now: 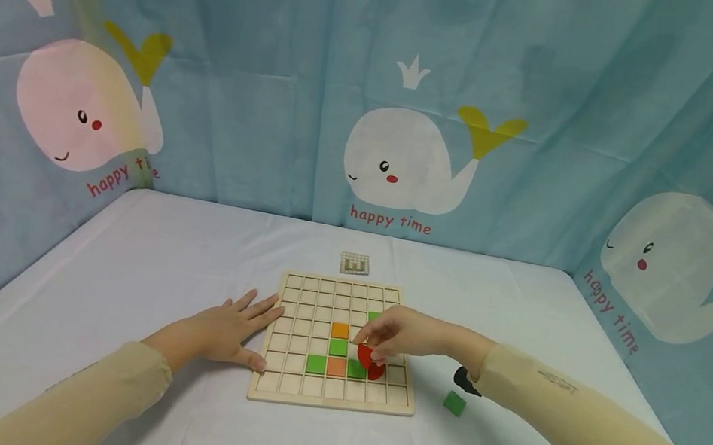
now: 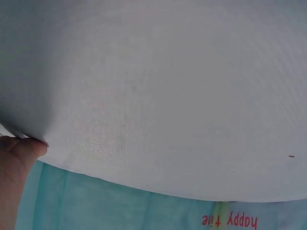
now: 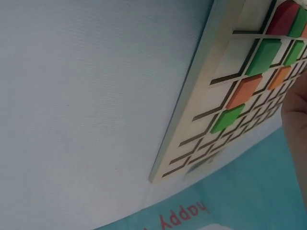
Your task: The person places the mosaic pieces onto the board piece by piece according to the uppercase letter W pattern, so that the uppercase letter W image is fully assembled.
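Pinches red piece (image 1: 363,356) with right hand (image 1: 410,333), the nearer, at near-right part of grid board (image 1: 291,383). Rests left hand (image 1: 223,333), spread, holding nothing, at board's left edge. Cannot tell piece's long axis.

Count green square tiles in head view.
5 green square tiles visible. Pale wooden grid board: two flanking a salmon square tile, one just beyond it, one partly behind the right hand. White cloth: one right of the board. Hand may hide more.
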Demonstrator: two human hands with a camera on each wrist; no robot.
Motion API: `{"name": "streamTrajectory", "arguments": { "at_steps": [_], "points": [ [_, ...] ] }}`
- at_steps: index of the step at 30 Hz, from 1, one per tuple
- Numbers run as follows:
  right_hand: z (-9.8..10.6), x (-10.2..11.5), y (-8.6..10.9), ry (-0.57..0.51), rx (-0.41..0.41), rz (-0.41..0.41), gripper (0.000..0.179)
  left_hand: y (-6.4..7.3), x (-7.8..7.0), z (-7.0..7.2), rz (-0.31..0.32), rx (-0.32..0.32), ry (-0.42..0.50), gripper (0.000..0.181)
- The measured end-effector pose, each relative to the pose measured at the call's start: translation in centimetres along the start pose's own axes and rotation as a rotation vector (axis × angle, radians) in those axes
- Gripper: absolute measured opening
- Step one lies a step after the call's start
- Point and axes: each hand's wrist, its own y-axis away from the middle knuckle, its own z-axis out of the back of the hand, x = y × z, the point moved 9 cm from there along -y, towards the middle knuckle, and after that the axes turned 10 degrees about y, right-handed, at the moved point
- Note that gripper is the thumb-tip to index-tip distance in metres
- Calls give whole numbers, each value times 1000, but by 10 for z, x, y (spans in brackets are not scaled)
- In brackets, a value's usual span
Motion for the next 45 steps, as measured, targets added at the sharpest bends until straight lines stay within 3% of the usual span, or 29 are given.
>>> {"name": "streamTrajectory", "arguments": {
  "at_steps": [12,25,34,45],
  "points": [
    [-7,11,-21,52,49,59,23,1,-3,2,4,2,0,102],
    [-15,22,-44,35,101,134,23,-1,-1,1,5,1,4,103],
    [-25,29,-68,55,140,95,23,-1,0,1,18,4,-8,103],
    [-34,38,-87,106,143,108,24,1,-2,3,9,-2,-7,101]
  ]
}}
